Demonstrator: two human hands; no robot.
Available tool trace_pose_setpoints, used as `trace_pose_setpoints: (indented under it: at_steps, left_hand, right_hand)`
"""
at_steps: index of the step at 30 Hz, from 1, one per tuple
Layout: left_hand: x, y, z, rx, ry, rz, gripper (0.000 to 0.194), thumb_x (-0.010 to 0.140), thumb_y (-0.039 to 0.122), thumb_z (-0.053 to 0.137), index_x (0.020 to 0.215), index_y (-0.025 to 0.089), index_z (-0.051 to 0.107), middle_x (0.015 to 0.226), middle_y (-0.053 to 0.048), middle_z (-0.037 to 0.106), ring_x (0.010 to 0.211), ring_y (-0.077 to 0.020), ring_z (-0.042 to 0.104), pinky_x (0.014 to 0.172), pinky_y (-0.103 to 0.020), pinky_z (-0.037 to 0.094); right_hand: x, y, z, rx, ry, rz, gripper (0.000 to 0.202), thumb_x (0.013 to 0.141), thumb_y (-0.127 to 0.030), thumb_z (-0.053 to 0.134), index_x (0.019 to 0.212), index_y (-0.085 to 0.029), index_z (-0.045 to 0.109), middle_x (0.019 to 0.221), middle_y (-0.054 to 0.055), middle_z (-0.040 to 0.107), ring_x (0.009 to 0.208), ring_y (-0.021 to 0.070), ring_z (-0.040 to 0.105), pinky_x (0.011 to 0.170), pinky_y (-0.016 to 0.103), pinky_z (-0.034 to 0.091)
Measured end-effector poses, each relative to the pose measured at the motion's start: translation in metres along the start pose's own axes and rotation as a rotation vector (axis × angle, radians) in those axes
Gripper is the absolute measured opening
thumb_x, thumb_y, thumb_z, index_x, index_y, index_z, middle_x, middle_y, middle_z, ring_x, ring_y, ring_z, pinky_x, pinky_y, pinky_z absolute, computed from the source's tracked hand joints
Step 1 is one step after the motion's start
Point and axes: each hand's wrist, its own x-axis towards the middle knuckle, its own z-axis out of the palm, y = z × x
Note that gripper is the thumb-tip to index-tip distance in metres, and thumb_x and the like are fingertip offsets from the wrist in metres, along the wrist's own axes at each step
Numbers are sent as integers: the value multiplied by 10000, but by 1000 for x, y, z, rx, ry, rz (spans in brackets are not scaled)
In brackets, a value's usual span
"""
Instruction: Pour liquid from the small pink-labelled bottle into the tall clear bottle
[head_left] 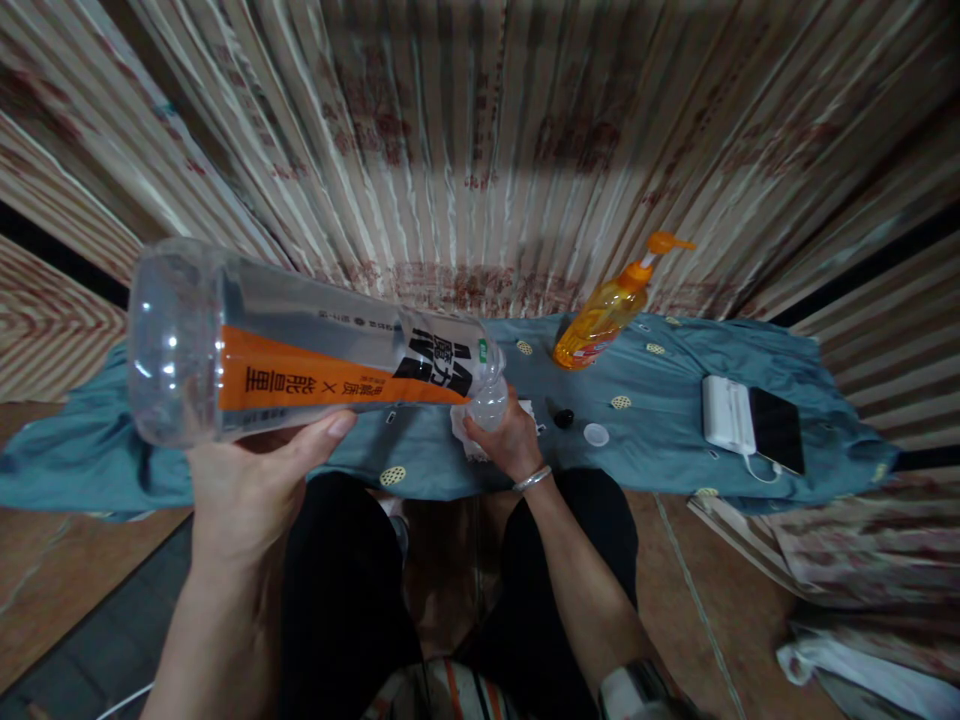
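My left hand (251, 480) is closed around a large clear plastic bottle (345, 345) with a grey and orange label. The bottle lies nearly level in the air, its base to the left and its neck pointing right. My right hand (516, 440) grips a small clear plastic container (490, 402) right at the bottle's mouth. Whether the two rims touch, I cannot tell. Below the right hand a crumpled white tissue (472, 445) is partly hidden. Close by on the cloth are a small black cap (564, 418) and a round white lid (596, 434).
An orange pump bottle (600, 325) stands at the back of the bench, which a teal cloth (660, 400) covers. To the right, a white power bank (727, 415) and a black phone (776, 430) are joined by a cable. Behind hangs a striped curtain (465, 130).
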Motion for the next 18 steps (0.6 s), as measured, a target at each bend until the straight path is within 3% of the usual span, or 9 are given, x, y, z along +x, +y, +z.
trace_pose_setpoints:
  at_steps: [4,11,15,18]
  left_hand:
    - [0,-5,-5,42,-8,-16,466,560,323,961,942,128,778,884,-98,813,721,-254,793,680,-416,701]
    - [2,2,0,-5,4,-54,456,482,213,980,890,146,786,842,-103,819,681,-240,795,655,-320,688]
    - [5,6,1,-18,5,-56,562,444,177,990,963,164,775,828,-88,816,675,-235,785,633,-325,687]
    - [7,7,1,-1,1,-72,508,457,200,988,916,144,777,865,-119,813,698,-241,784,661,-345,691]
  right_hand:
    - [-1,0,0,19,6,-7,738,819,-364,791,1452,-85,536,1170,202,779,1077,362,773,890,472,636]
    - [0,2,0,11,10,-9,723,819,-388,779,1436,-106,530,1161,185,786,1041,353,782,880,471,634]
    - [0,2,1,-11,13,-16,721,826,-396,772,1431,-94,524,1144,183,790,1034,338,782,889,465,640]
    - [0,1,1,-24,2,-8,730,812,-390,781,1428,-86,531,1142,187,790,1032,333,784,891,460,646]
